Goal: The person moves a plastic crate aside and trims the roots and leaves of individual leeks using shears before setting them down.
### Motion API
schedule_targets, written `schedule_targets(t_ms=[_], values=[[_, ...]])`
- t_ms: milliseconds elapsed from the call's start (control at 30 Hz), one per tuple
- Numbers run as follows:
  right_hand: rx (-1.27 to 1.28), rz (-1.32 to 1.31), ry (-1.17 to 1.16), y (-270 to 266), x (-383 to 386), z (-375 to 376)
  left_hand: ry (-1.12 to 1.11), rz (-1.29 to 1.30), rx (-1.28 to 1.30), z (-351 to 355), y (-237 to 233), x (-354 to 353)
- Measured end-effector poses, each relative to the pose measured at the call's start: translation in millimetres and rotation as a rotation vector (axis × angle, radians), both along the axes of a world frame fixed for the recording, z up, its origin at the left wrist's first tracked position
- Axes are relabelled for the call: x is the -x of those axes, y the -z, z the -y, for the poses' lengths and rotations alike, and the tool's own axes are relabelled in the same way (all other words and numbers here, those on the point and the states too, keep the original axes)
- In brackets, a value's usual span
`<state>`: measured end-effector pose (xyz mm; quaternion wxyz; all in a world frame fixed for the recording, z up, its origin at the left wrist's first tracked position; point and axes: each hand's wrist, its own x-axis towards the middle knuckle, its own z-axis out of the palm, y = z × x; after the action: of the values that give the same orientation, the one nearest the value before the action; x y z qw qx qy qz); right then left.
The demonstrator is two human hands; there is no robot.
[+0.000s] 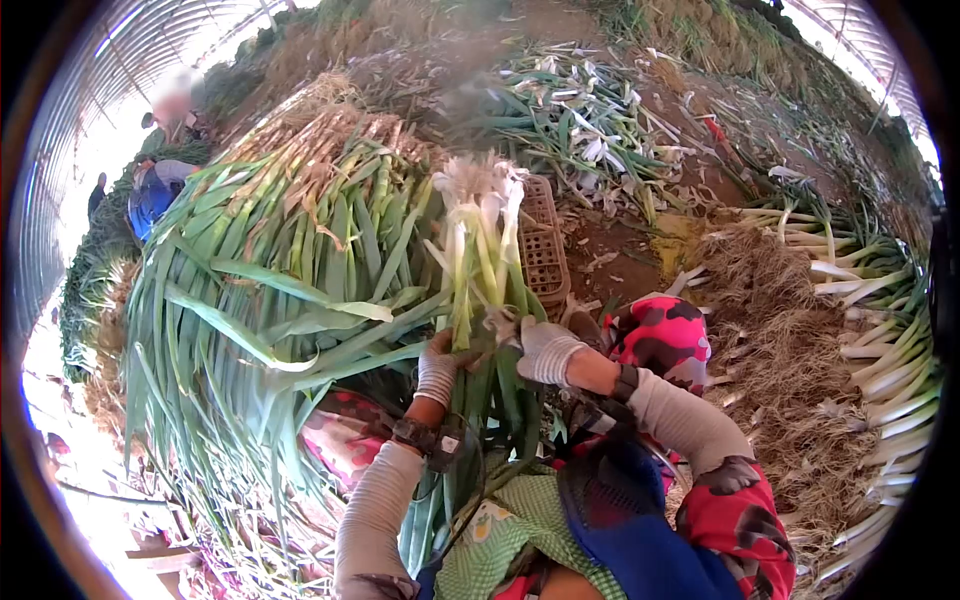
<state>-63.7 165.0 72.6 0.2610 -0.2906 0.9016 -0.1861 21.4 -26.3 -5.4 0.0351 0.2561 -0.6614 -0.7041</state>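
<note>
In front of me stands a bunch of leeks [482, 250], white root ends up and green leaves hanging down over my lap. My left hand [437, 370], in a light glove with a ribbed cuff, is closed round the left side of the bunch. On the other side my right hand [550, 352], also gloved, has its fingers closed against the stalks at about the same height. Its fingertips are partly hidden by the leeks. Left of the bunch lies a large heap of untrimmed leeks [290, 240] with brown roots at the far end.
A tan plastic crate [541, 240] sits just beyond the bunch. Behind it is a pile of stripped leaves [580, 120]. Leeks with pale stems [880, 370] and brown roots [780, 350] lie along the right. Another person [165, 185] is at the far left.
</note>
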Motion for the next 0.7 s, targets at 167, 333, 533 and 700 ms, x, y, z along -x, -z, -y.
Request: schedule_targets(t_ms=[167,333,533,700], values=[[0.002,-0.092,0.093,16.7,48.5,41.3,-0.019,-0.042,-0.079,-0.8,4.5,1.9],[-0.046,-0.171,-0.008,7.0,100.5,69.3,0.008,-0.009,-0.086,-6.6,3.7,2.3],[-0.035,-0.113,-0.059,7.7,135.7,89.0,-0.003,-0.018,-0.13,-2.4,1.1,8.1],[-0.029,-0.078,0.03,1.5,125.3,80.5,0.07,-0.002,-0.272,35.2,-14.7,17.1]])
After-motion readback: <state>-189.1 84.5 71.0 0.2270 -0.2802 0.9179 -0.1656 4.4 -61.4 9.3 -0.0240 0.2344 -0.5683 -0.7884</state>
